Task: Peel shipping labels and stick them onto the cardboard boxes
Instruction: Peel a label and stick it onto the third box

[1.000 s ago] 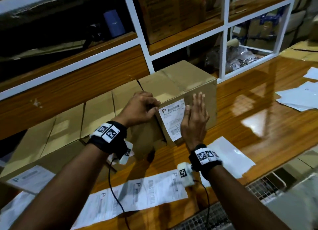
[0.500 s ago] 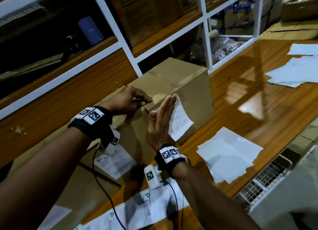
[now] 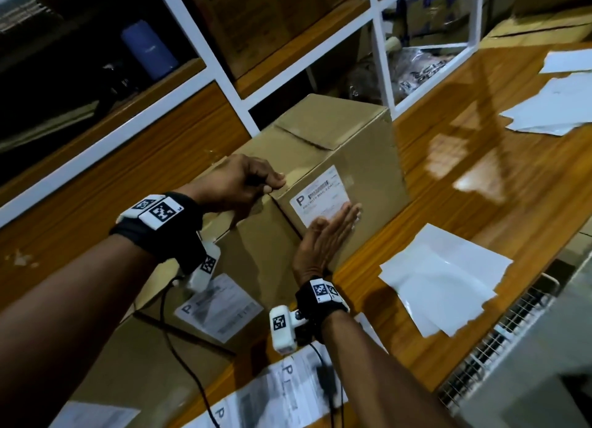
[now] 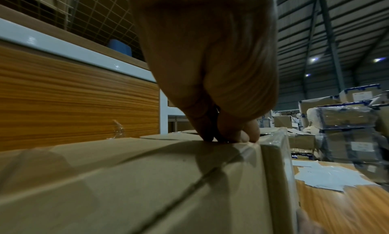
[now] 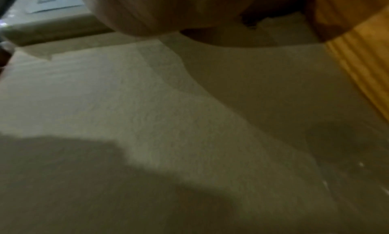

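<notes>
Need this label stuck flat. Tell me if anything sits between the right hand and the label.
Nothing visible. The right hand lies flat against the label on the box side, fingers straight, covering its lower corner. The left hand steadies the top edge.

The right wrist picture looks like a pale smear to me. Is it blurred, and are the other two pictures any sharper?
Right wrist view: yes, soft and dim, pressed close against the cardboard box, little detail readable. Head view: mostly sharp, the shipping label partly legible under the right hand, with glare patches on the wooden counter. Left wrist view: fairly clear, the left hand looms large and edges bend.
</notes>
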Motion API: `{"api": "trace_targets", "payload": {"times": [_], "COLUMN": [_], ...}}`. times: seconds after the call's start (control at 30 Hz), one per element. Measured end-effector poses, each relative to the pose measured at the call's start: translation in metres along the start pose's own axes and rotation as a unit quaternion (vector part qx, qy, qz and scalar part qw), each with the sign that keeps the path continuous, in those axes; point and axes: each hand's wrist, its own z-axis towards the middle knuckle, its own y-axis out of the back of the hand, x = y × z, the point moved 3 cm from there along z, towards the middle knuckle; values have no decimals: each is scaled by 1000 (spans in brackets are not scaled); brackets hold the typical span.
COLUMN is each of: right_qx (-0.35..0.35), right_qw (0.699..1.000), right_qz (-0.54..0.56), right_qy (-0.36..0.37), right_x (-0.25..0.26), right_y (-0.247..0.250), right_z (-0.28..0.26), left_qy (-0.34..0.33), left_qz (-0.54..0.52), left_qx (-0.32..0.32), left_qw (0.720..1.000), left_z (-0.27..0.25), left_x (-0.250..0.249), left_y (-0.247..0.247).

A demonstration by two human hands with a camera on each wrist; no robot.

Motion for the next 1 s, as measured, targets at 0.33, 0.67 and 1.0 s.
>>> {"api": "trace_targets", "payload": {"times": [0.33,0.67,1.0], "right_qx": [34,33,38], "right_qw": [992,991,994], "right_qz": [-35,49,-64], "right_qy": [-113,116,-77], "right_x": [-30,55,-41], "right_y": [14,-14,0], "right_z": [-5,12,-10], "left_qy": [33,4,10], "left_qz": [-23,-4,-1], "left_qx": [-6,0,-6], "left_qw": [999,1000,1000], "left_z": [2,0,-1], "left_x": [3,3,4], "left_y": [-1,0,-3]}}
